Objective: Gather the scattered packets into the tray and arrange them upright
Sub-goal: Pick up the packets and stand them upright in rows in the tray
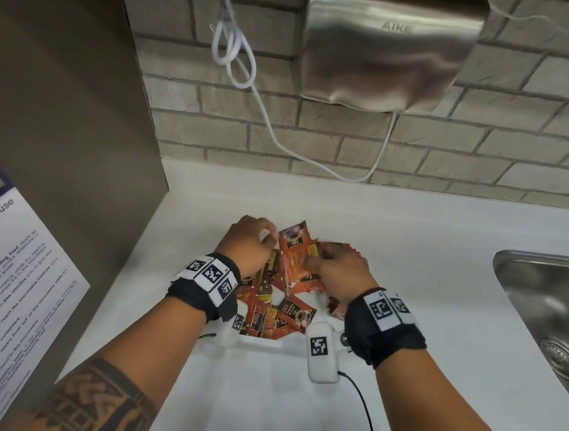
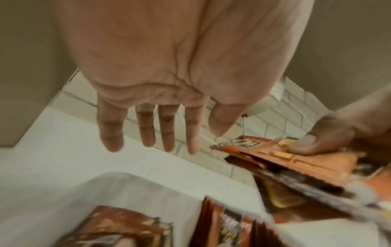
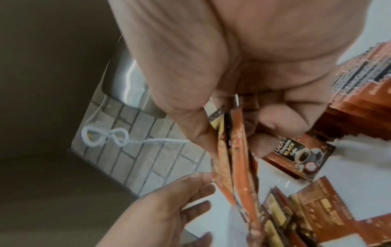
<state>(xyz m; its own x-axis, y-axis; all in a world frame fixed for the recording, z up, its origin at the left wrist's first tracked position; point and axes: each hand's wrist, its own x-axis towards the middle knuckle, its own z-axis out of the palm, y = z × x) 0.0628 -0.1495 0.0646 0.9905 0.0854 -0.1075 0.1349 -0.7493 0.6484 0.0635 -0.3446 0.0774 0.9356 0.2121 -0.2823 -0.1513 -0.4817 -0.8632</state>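
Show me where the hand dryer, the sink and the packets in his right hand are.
hand dryer (image 1: 390, 49), head view, middle of steel cover.
sink (image 1: 551, 300), head view, basin wall.
held packets (image 3: 239, 150), right wrist view, orange edge below the thumb.

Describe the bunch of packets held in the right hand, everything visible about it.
The held packets are several flat, glossy orange-red coffee sachets with yellow and dark print and crimped edges, like foil or plastic film. The right hand pinches them together between thumb and curled fingers, faces pressed into a thin stack, standing roughly on edge above the white tray, where more sachets lie jumbled. The left hand, fingers straight, is right beside the bunch; contact is unclear.
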